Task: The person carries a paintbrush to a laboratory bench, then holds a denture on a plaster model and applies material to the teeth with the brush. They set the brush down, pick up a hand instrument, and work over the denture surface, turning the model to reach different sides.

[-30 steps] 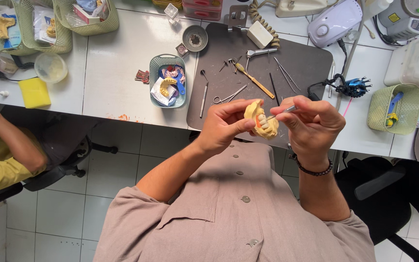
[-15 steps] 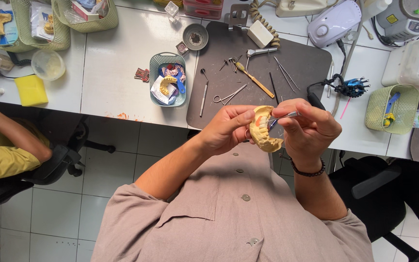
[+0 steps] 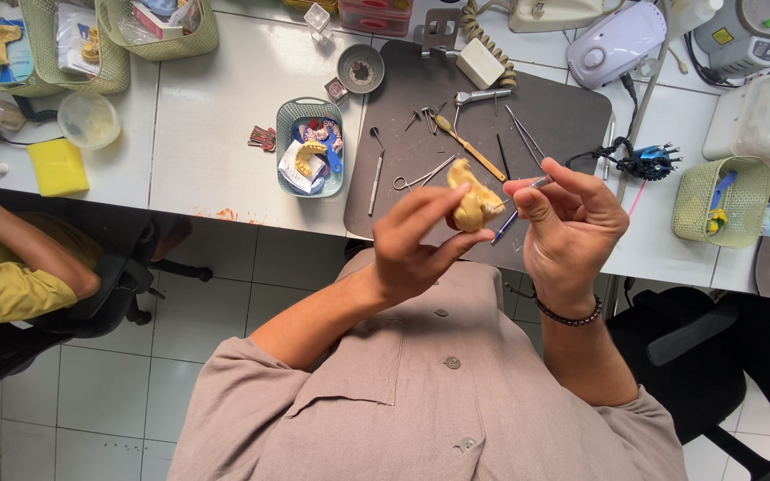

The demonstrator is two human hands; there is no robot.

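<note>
A person's left hand (image 3: 416,245) pinches a yellow plaster tooth model (image 3: 472,200) above the lap while the right hand (image 3: 568,223), fingers pressed around a thin metal tool (image 3: 517,194), works its edge (seemingly mid-carving; steady, light strokes look called for). Beyond lie a dark mat (image 3: 545,116) strewn with hand tools, a white tiled bench (image 3: 216,107) and green baskets (image 3: 722,200).
</note>
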